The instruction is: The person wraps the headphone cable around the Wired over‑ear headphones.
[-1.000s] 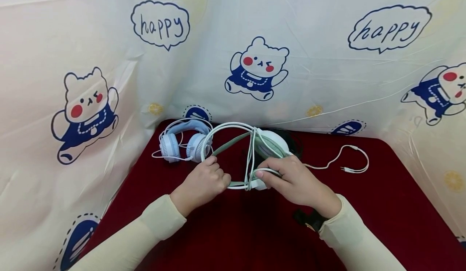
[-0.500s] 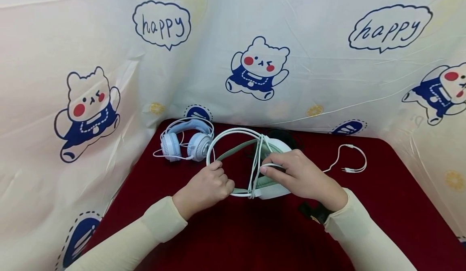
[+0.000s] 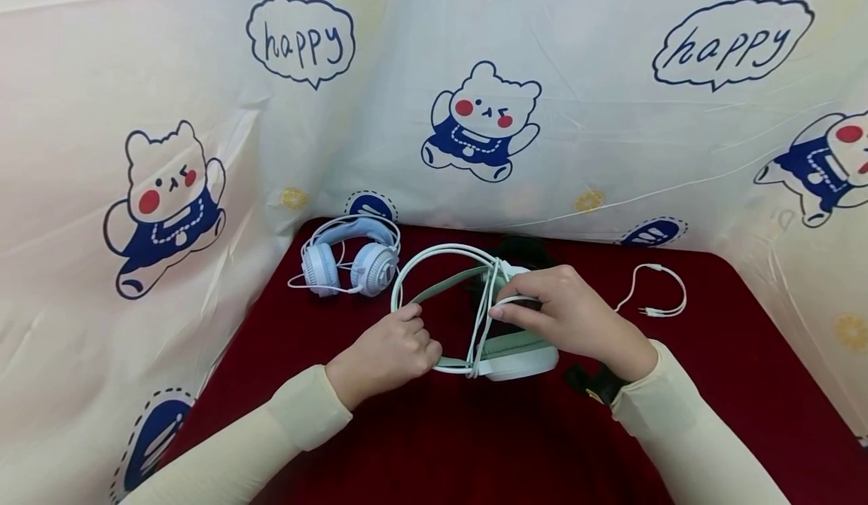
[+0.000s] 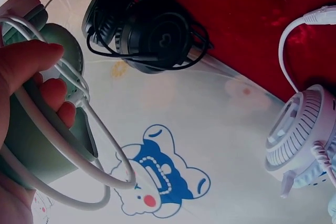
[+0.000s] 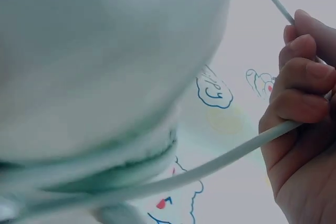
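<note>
White headphones with green padding, their white ear cup (image 3: 522, 363) on the near side, are held up over the table. My left hand (image 3: 389, 354) grips the headband, thumb on top; in the left wrist view its fingers (image 4: 52, 95) curl round the band. Loops of white cable (image 3: 483, 320) run across the headphones between the band and the cups. My right hand (image 3: 576, 320) pinches a stretch of this cable between thumb and forefinger. In the right wrist view the cable (image 5: 226, 158) passes through the curled fingers, close to the large blurred cup (image 5: 105, 66). The right hand covers part of the far cup.
Light blue headphones (image 3: 374, 267) stand at the back left of the red table (image 3: 678, 384). Black headphones (image 4: 157, 35) lie behind the held pair. The white cable's plug end (image 3: 661, 312) lies at the right. A printed curtain (image 3: 610, 151) encloses the back and sides.
The held headphones have shifted a little to the right and towards me, and the near cup shows more. Both hands have moved along with them, the right hand farther to the right.
</note>
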A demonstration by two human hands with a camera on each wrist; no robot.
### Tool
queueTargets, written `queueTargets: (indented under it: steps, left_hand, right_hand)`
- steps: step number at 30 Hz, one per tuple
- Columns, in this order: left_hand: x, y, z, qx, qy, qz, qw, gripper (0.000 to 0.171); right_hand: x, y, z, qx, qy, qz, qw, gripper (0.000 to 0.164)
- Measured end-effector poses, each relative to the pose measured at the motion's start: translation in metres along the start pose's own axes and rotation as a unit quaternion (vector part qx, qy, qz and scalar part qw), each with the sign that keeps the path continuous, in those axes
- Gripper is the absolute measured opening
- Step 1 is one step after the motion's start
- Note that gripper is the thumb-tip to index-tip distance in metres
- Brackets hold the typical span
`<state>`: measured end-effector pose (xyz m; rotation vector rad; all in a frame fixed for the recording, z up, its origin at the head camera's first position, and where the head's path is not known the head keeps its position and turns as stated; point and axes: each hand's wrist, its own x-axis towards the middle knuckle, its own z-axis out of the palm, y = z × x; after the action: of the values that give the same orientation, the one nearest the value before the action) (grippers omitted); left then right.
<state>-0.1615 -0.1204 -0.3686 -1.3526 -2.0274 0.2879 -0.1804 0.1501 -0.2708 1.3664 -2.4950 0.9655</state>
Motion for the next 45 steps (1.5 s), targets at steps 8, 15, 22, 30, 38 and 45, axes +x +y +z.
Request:
queueTargets:
  steps: [8,15,22,30,38,45]
  left_hand:
    - [-0.001,0.002,0.002,0.012,-0.001,0.028,0.9995,0.034]
    - [-0.001,0.002,0.0,0.012,-0.007,0.008,0.9999,0.031]
    - [-0.001,0.003,0.001,0.017,0.007,0.008,0.9998,0.038]
    - [-0.001,0.004,-0.001,0.012,-0.001,0.005,0.9999,0.033]
    - [-0.001,0.003,0.001,0.015,0.007,0.023,0.9996,0.041]
    - [-0.003,0.005,0.001,0.018,-0.015,0.053,0.9983,0.04]
  right_hand:
    - [0.0,0.005,-0.009,-0.058,0.044,-0.028,0.997,0.018]
    - [-0.003,0.006,-0.011,-0.113,0.059,0.002,0.992,0.025]
    - [-0.005,0.007,-0.014,-0.118,0.073,0.015,0.99,0.024]
    - [-0.006,0.011,-0.017,-0.191,0.094,-0.012,0.977,0.023]
    - [-0.002,0.013,-0.016,-0.234,0.104,-0.041,0.966,0.028]
    - [0.003,0.016,-0.014,-0.222,0.079,-0.067,0.969,0.033]
